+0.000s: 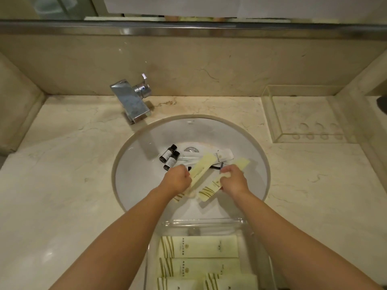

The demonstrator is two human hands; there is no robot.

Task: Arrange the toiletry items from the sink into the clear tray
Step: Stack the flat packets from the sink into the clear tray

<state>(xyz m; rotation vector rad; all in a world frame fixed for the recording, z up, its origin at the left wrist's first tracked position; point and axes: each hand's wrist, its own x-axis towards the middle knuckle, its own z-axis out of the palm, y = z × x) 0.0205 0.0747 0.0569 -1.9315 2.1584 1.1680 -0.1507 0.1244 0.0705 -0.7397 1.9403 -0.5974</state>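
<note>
Both hands reach into the round white sink (pixel 146 164). My left hand (pixel 177 181) is shut on a pale yellow toiletry packet (pixel 201 168) that slants up to the right. My right hand (pixel 233 180) is shut on a second yellow striped packet (pixel 210 189). Two small dark bottles (pixel 169 156) lie left of the drain, beside a white packet (pixel 222 154) and a black razor (pixel 217 166). The clear tray (pixel 201 222) sits at the sink's near edge and holds several yellow packets (pixel 199 246) laid flat.
A chrome faucet (pixel 130 101) stands behind the sink at the left. An empty clear acrylic holder (pixel 272 114) sits on the marble counter (pixel 62 174) at the back right. A dark object (pixel 382 103) shows at the right edge.
</note>
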